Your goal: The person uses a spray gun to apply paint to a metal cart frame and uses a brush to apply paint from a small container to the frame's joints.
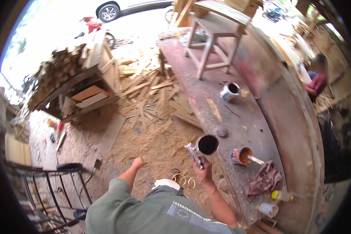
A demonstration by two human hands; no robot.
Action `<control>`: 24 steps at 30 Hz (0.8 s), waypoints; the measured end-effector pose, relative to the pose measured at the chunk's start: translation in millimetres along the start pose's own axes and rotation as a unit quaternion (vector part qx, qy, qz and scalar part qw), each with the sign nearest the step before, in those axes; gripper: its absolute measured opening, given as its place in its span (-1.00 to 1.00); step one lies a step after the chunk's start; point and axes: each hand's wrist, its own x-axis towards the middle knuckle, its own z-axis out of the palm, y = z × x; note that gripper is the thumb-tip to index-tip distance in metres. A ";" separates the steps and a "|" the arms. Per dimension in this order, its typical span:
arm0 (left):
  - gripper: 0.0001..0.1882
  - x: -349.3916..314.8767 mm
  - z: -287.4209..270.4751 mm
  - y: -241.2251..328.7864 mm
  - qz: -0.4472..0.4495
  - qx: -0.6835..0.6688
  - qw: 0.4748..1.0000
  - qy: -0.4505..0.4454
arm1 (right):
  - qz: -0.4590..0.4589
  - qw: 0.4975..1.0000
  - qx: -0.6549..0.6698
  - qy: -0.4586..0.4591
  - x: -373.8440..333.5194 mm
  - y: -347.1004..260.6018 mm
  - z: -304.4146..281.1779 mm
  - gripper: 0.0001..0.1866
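Observation:
In my right hand (pixel 205 173) is a metal spray gun (pixel 192 151), gripped by its handle. Its open cup (pixel 207 145) holds dark liquid and overlaps the near edge of the workbench (pixel 206 91). My left hand (pixel 138 162) hangs over the sawdust with fingers curled in, nothing visible in it. A yellow coiled hose (pixel 188 181) shows below the gun. On the bench, right of the gun, stands a can of orange-brown paint (pixel 243 156) with a pale-handled tool (pixel 256 160) in it. Farther off is a can with dark contents (pixel 230 91).
A wooden stool (pixel 212 29) stands on the bench's far end. A crumpled rag (pixel 264 180), small yellow bottle (pixel 281 195) and clear cup (pixel 268 210) lie nearer. Wood scraps (pixel 160 95) cover the floor ahead; a metal rack (pixel 52 191) is left. A person (pixel 319 76) is at right.

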 end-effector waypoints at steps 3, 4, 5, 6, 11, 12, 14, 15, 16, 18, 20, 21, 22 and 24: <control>-0.56 -83.9 10.7 -78.1 -0.102 -0.100 0.990 0.004 | -0.084 0.996 -0.011 -0.008 57.3 -2.1 33.5 -0.81; -0.59 -106.1 21.6 -99.0 -0.126 -0.155 0.979 0.035 | -0.129 0.992 -0.011 -0.010 72.2 -13.5 44.2 -0.81; -0.61 -126.9 35.4 -118.6 -0.149 -0.209 0.964 0.065 | -0.171 0.985 -0.011 -0.010 83.5 -23.9 54.0 -0.82; -0.63 -142.3 47.6 -126.6 -0.150 -0.258 0.949 0.096 | -0.160 0.987 -0.008 -0.028 90.6 -29.2 63.7 -0.81; -0.67 -170.2 58.8 -76.2 -0.069 -0.350 0.906 0.227 | -0.109 0.990 -0.021 -0.082 103.7 -37.1 85.0 -0.78; -0.68 -173.0 49.2 -47.6 -0.029 -0.381 0.896 0.229 | -0.147 0.987 -0.016 -0.061 106.0 -29.6 87.5 -0.76; -0.70 -182.9 23.0 21.5 0.046 -0.426 0.876 0.223 | -0.139 0.988 -0.031 -0.063 107.1 -25.0 83.3 -0.75; -0.70 -190.7 8.9 56.0 0.079 -0.440 0.868 0.216 | -0.135 0.988 -0.039 -0.062 107.1 -24.6 78.7 -0.74; -0.69 -197.5 -0.7 84.9 0.111 -0.463 0.856 0.201 | -0.111 0.991 -0.028 -0.073 104.7 -27.0 75.2 -0.74; -0.66 -208.6 -13.0 140.4 0.175 -0.505 0.829 0.163 | -0.136 0.988 -0.018 -0.071 103.9 -20.9 72.2 -0.71; -0.58 -223.9 -20.4 192.3 0.227 -0.521 0.814 0.118 | -0.133 0.987 -0.020 -0.087 101.0 -8.6 64.6 -0.69; -0.54 -229.6 -21.6 216.4 0.250 -0.529 0.805 0.099 | -0.121 0.987 -0.024 -0.106 98.9 -4.1 60.5 -0.68; -0.48 -234.4 -19.7 238.0 0.258 -0.559 0.786 0.062 | -0.110 0.985 -0.026 -0.129 96.6 -1.0 54.0 -0.67; -0.45 -235.0 -1.9 268.3 0.280 -0.609 0.742 0.015 | -0.129 0.984 -0.018 -0.120 85.8 -7.6 34.2 -0.66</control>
